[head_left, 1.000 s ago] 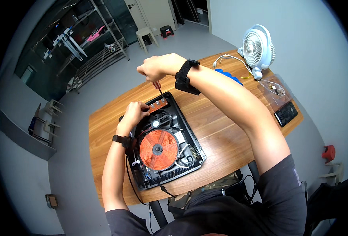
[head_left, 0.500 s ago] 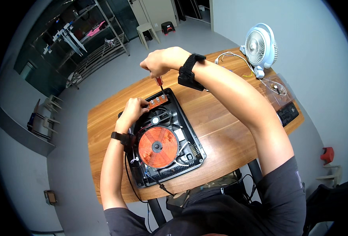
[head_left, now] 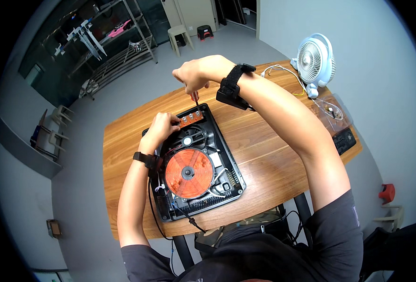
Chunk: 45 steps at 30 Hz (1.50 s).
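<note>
An opened induction cooker base (head_left: pixel 231 169) lies on the wooden table, its round copper coil (head_left: pixel 189 174) facing up. Along its far edge sits a narrow orange circuit board (head_left: pixel 191 119) with several small silver parts. The fingers of my left hand (head_left: pixel 162 127) close on the left end of this board. Above the board's right end, my right hand (head_left: pixel 194 76) grips the red handle of a screwdriver (head_left: pixel 196 99). The screwdriver's dark shaft points down to the board; whether its tip touches a screw is too small to tell. Black straps circle both wrists.
A light blue fan (head_left: pixel 313 61) stands at the table's far right, with a white cable beside it. Nearer lie a clear bag (head_left: pixel 331 112) of small parts and a black case (head_left: pixel 344 141). A black power cord (head_left: pixel 189 220) runs off the near edge. Metal racks stand beyond.
The whole view has shifted slightly. My right hand has turned a little on the screwdriver, hiding more of its handle. My left hand keeps its place on the board.
</note>
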Each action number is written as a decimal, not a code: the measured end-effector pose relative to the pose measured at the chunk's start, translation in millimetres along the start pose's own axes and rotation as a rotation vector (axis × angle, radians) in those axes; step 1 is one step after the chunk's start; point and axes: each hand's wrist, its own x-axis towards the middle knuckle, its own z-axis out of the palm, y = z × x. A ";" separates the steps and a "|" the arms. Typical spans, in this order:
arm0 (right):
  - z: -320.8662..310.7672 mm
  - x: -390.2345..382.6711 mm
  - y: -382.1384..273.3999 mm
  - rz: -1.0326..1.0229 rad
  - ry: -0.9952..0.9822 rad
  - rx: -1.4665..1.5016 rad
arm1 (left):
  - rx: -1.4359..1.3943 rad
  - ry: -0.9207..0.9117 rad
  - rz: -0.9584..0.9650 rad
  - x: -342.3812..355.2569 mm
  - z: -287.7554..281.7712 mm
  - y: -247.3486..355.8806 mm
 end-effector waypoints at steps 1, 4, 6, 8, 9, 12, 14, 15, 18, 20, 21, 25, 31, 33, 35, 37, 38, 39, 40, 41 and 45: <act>-2.7 -1.3 -2.3 0.011 -0.036 0.019 | 0.006 0.004 0.006 -1.3 -0.1 -0.3; -4.5 -6.5 -3.3 0.032 0.000 0.042 | 0.001 -0.014 -0.020 -0.2 -5.0 11.6; -0.7 0.6 -1.2 0.098 0.023 0.074 | -0.007 0.000 -0.005 1.9 -4.8 12.2; 1.2 5.2 -2.3 0.119 0.037 0.084 | -0.018 0.007 -0.003 1.1 -2.9 7.1; 2.2 5.0 -3.7 0.107 0.038 0.080 | -0.025 0.007 -0.008 0.0 -1.2 2.8; -1.1 2.7 -1.9 0.028 0.030 0.064 | -0.016 0.004 0.003 -2.2 -3.8 3.4; 2.0 -2.9 7.2 -0.063 0.076 0.108 | -0.014 0.003 0.016 -1.0 -3.8 4.6; -2.3 -7.2 8.9 -0.075 0.024 0.164 | -0.020 0.002 0.021 1.0 -2.4 3.7; -2.8 -5.4 8.9 -0.152 -0.030 0.167 | -0.031 0.014 0.023 0.2 -0.5 0.4; 0.3 -6.0 5.8 -0.136 0.004 0.125 | -0.031 0.017 0.015 -0.9 -0.1 -0.4; 0.2 -6.1 4.3 -0.123 -0.001 0.129 | -0.029 0.014 0.007 -0.5 -0.1 0.0; -1.4 1.5 -4.0 -0.004 -0.014 -0.012 | -0.021 0.034 0.011 0.8 4.2 -3.7; -4.6 4.5 -0.5 0.058 -0.081 -0.024 | 0.008 0.018 0.023 2.2 -2.5 5.4; -7.2 1.7 -2.7 -0.003 -0.096 -0.096 | -0.007 0.021 0.010 -1.9 0.5 -0.1; -11.4 -1.4 -2.8 -0.040 -0.116 -0.078 | -0.040 0.034 0.008 0.5 4.0 -6.4; -10.9 -5.0 -5.1 0.013 -0.092 -0.045 | -0.032 0.030 0.033 0.4 5.3 -5.8; -11.9 -4.7 -6.9 0.034 -0.076 -0.032 | -0.024 0.033 0.041 -0.1 2.9 -4.4; -10.8 -1.9 -6.2 0.052 -0.053 -0.049 | -0.015 0.031 0.039 0.2 2.9 -3.8; -7.9 2.7 -4.1 0.070 -0.030 -0.067 | -0.005 0.030 0.037 0.7 3.1 -2.8; -4.3 6.5 -2.0 0.089 -0.006 -0.085 | 0.005 0.029 0.036 1.2 2.4 -1.5; 7.8 10.9 -2.8 0.019 0.153 -0.142 | 0.019 -0.003 -0.014 -0.6 -2.4 1.7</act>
